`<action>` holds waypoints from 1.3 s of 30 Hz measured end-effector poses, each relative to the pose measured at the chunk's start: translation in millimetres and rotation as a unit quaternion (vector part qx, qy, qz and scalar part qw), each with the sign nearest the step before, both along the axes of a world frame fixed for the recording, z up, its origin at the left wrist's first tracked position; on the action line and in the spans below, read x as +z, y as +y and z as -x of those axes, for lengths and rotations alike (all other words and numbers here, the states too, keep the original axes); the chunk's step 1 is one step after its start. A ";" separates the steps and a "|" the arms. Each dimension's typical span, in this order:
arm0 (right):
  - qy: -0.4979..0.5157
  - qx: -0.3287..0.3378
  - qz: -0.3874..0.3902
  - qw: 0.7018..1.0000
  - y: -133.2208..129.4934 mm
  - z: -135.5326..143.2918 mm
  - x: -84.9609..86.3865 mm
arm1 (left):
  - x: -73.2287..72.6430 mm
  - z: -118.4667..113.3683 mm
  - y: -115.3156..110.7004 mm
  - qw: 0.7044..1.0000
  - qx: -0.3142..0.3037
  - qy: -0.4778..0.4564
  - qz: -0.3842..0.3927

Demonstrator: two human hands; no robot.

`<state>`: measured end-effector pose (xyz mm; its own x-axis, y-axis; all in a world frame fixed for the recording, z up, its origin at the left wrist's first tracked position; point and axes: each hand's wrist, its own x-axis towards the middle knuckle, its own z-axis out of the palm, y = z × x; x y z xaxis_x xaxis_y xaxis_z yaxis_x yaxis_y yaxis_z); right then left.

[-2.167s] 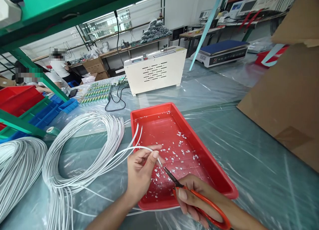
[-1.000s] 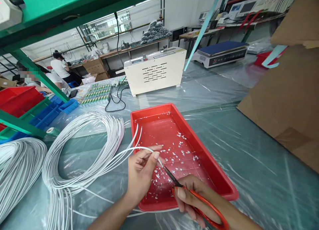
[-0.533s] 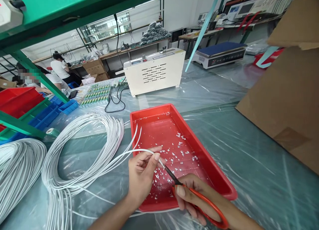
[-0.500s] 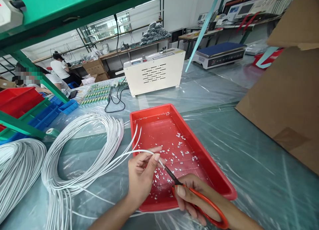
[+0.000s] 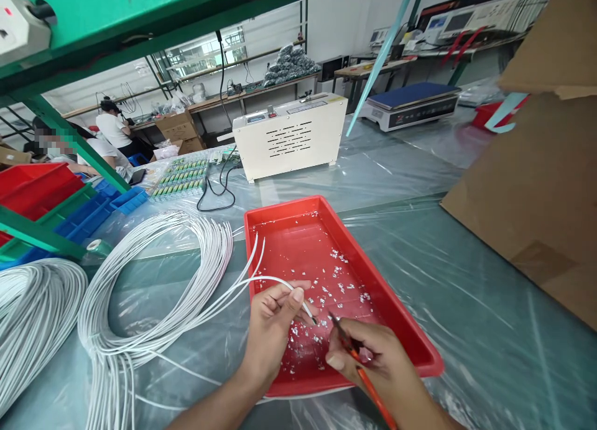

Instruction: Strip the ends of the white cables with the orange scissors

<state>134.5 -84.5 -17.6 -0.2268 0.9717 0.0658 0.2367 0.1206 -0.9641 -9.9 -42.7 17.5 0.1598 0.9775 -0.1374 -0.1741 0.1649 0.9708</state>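
Note:
Between thumb and fingers, my left hand pinches a white cable close to its end, over a red tray. The cable's tip looks dark and points down to the right. My right hand is wrapped round orange-handled scissors, whose dark blades point up and left, a little apart from the cable tip. Small whitish scraps are scattered over the tray floor. The cable runs back to a large coil of white cable left of the tray.
A second cable coil lies at the far left. Behind the tray stands a cream machine with a black cord. A cardboard box rises at right, and a green shelf beam crosses overhead. Coloured bins and two people are at left.
The scissors have come away from the cable end, and my right hand has turned so their handles show edge-on. My left hand has shifted slightly right with the cable.

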 end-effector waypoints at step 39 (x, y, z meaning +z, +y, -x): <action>-0.122 -0.061 -0.173 0.975 9.5 -4.4 0.3 | -9.2 1.7 -3.1 0.991 -0.068 0.106 -0.051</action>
